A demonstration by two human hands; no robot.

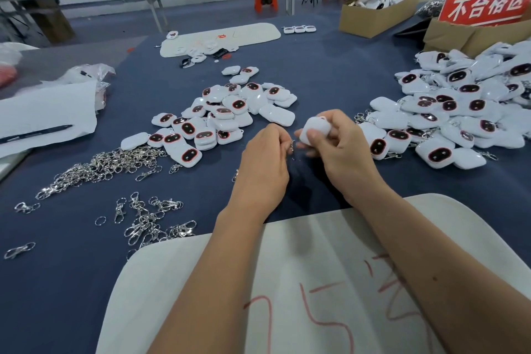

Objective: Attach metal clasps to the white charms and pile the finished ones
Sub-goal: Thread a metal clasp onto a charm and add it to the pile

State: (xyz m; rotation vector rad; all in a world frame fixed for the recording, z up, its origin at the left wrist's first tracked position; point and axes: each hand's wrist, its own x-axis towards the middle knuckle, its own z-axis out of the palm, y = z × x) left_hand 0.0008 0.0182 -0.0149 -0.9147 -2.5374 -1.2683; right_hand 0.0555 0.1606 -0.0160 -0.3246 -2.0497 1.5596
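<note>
Left hand [263,156] fingers curl, pinching a metal clasp [292,147]; right hand [336,142] fingers grip a white charm [314,129].

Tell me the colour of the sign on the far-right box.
Red with white characters: the sign shows best in the head view.

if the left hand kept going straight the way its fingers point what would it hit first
Most likely the white charm held in the right hand. The left hand, pinching a metal clasp, points up and right toward it with only a small gap between, though depth is hard to judge.
</note>
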